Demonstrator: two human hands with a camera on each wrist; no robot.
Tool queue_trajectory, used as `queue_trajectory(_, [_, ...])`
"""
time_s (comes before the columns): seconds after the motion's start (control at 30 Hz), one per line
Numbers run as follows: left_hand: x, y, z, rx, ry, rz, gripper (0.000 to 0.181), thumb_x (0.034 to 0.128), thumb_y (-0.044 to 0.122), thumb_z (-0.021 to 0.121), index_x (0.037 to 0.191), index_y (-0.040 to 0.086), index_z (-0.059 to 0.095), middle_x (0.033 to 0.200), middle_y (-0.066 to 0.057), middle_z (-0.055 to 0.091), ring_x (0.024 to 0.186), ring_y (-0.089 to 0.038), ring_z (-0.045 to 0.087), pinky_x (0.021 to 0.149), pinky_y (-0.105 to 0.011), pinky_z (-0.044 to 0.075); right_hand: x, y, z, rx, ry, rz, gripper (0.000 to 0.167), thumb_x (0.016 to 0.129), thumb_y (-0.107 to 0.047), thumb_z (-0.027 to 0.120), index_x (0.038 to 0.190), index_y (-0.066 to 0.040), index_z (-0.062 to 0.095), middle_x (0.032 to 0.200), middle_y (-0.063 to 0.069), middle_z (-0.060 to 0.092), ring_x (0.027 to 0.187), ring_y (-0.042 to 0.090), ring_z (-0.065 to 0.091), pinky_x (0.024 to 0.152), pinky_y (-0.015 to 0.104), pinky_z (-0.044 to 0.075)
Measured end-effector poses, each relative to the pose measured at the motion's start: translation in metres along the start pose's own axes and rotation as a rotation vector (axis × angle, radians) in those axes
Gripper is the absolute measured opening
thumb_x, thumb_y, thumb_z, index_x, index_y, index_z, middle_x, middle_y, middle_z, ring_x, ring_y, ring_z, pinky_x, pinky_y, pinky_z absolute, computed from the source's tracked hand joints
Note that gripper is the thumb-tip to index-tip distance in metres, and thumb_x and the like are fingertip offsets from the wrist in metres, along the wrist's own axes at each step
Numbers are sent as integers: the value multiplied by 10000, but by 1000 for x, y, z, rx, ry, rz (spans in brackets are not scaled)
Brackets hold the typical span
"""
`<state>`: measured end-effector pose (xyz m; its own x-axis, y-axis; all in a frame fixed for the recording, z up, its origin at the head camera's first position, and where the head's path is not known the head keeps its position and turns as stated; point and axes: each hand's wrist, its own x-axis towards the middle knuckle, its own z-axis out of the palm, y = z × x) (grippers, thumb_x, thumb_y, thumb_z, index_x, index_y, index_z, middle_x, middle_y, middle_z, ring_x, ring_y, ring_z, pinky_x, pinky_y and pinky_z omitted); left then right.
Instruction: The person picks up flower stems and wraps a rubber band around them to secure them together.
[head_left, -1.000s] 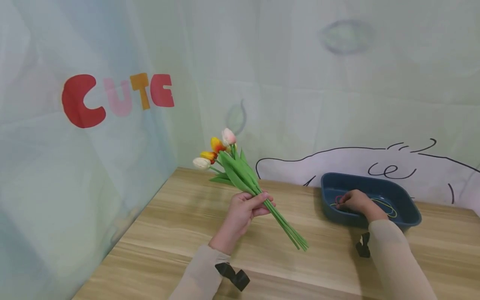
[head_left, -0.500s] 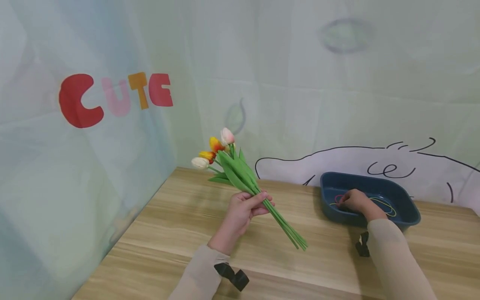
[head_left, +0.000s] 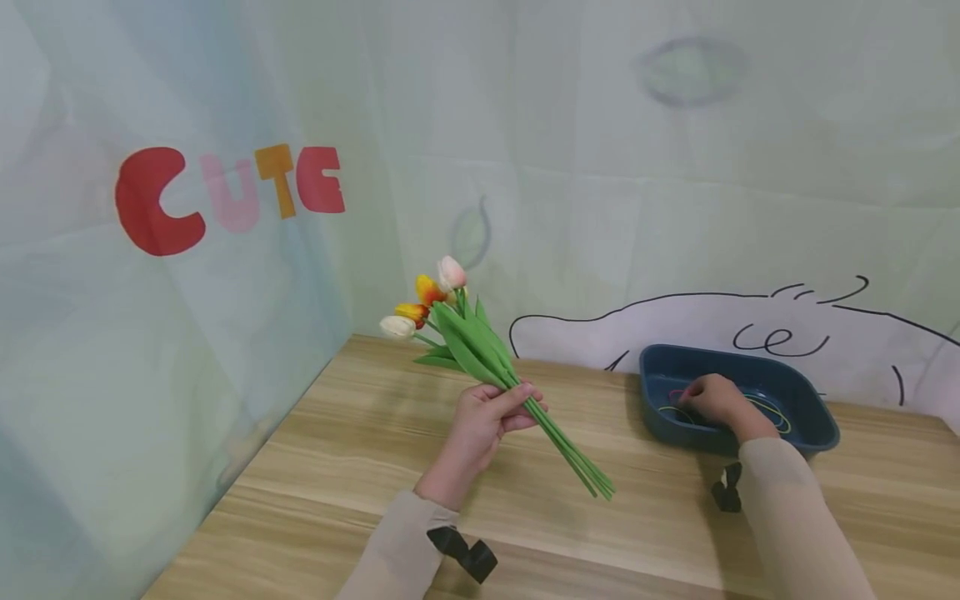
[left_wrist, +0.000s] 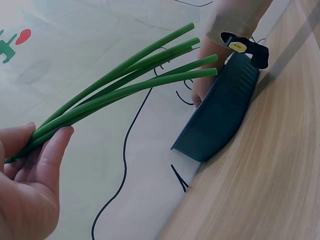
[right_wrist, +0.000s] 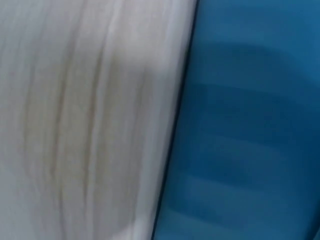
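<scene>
My left hand (head_left: 487, 421) grips a bunch of tulips (head_left: 476, 346) by the green stems, thumb across the top. Their white, pink and orange-yellow heads point up and left, and the stem ends slant down to the right. In the left wrist view the stems (left_wrist: 125, 80) fan out past the fingers. My right hand (head_left: 718, 402) reaches into a dark blue basin (head_left: 806, 408), fingers bent down beside a red rubber band (head_left: 675, 393) and a yellow rubber band (head_left: 675, 412). Whether the fingertips pinch a band is hidden. Only the basin's blue wall (right_wrist: 250, 130) and wood show in the right wrist view.
A yellow rubber band (head_left: 776, 414) lies in the basin's right part. The basin stands on the wooden table (head_left: 337, 467) near its back edge, against a printed cloth backdrop (head_left: 562, 192). A second cloth with the word CUTE (head_left: 161, 200) hangs at the left.
My right hand has risen slightly and drawn a little to the right inside the basin. The left hand keeps its grip on the tulips, nearly still.
</scene>
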<state>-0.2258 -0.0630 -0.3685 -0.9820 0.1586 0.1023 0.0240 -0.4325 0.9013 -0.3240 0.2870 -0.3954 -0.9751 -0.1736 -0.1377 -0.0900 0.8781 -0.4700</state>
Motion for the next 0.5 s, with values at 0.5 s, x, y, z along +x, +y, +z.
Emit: queue_trajectory(0.5, [0, 1, 2, -4, 19, -11, 164, 937, -13, 580, 829, 77, 665, 763, -8, 717, 733, -132, 715, 729, -278, 615, -12, -1, -16, 56, 85, -6, 253, 961, -134, 558, 1012, 103, 628, 913, 190, 616, 802, 266, 535, 657, 380, 485])
